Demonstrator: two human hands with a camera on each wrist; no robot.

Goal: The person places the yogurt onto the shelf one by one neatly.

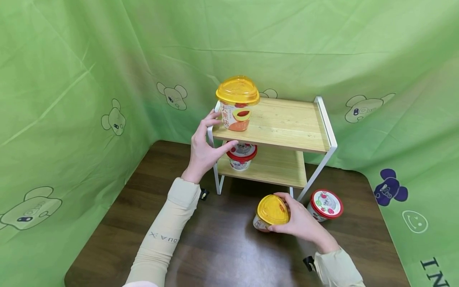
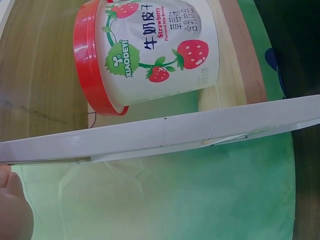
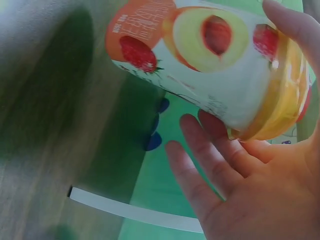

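Fingers of your right hand (image 1: pixel 298 219) hold one yellow-lidded cup (image 1: pixel 271 212) before the shelf (image 1: pixel 287 123); left hand (image 1: pixel 205 149) spread wide at its left end. Cup's cut-fruit print: clear in your right-wrist view, not the head view.

The left forearm (image 1: pixel 163 235) slants forward and inward, reaching farther out than the right. Beyond the wrist (image 1: pixel 191 175), the left hand (image 1: pixel 204 149) is raised with its fingers extended ahead and the thumb (image 1: pixel 226 147) spread wide of them, pointing inward. The right forearm (image 1: pixel 338 267), only partly seen, angles forward and inward. The right hand (image 1: pixel 297 219) grips between thumb and fingers, its outer fingers (image 3: pixel 192 177) fanned apart.
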